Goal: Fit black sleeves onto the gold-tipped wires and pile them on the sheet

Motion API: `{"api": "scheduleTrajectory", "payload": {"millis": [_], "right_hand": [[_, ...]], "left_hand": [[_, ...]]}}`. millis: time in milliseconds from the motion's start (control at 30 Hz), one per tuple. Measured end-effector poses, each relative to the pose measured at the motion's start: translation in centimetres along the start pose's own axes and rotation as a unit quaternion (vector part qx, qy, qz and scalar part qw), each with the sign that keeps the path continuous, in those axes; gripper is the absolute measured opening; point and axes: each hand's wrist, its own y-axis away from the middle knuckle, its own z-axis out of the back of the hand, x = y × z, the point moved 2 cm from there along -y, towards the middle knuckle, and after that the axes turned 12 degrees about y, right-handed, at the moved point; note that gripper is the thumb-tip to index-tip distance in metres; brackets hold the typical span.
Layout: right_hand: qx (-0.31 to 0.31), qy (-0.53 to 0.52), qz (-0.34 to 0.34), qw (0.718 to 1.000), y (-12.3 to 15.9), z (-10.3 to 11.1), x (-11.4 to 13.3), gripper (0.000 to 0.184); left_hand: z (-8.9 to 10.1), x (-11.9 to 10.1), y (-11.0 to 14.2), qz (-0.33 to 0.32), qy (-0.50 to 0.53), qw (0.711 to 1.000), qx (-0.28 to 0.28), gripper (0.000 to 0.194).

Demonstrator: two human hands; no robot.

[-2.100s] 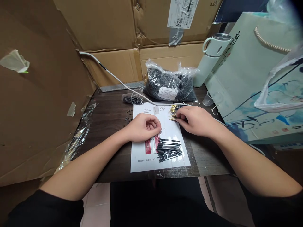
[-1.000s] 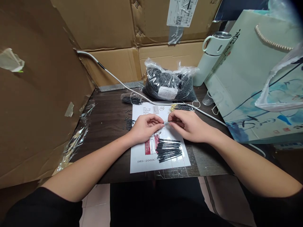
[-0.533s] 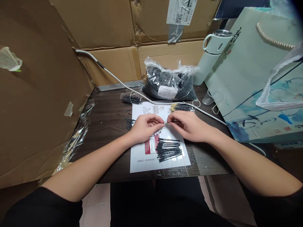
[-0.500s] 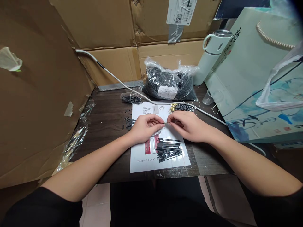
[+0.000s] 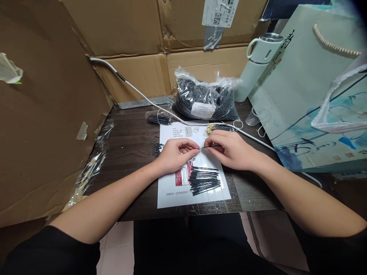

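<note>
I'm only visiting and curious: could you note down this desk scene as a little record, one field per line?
Left hand: the left hand pinches one end of a thin rod
Right hand: the right hand pinches the same rod farther along
Under the hands: a white printed sheet
On the sheet, nearer the person: a pile of black rods
Beyond the right hand: gold-tipped rods
Left of the hands: short black pieces
Behind: a filled clear bag, with a flask to its right

Soft, rather dim light reaches the dark desk here, glinting off the plastic bag and the clear film at the front edge. 1 corner, upper right, blurs into black; the thin rod is perhaps too fine to make out.
</note>
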Motion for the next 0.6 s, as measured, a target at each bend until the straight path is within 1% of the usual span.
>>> {"api": "scheduleTrajectory", "payload": {"millis": [267,400,600], "right_hand": [[0.007,-0.015,0.000,1.000,-0.01,-0.07,0.33,0.014],[0.014,-0.015,-0.006,1.000,0.01,-0.48,0.37,0.013],[0.006,-0.016,-0.011,1.000,0.05,-0.77,0.11,0.012]], "left_hand": [[-0.12,-0.02,0.12,-0.013,-0.004,1.000,-0.006,0.023],[-0.19,0.12,0.25,-0.025,-0.012,1.000,-0.004,0.020],[-0.24,0.04,0.34,-0.030,-0.010,0.999,-0.007,0.020]]}}
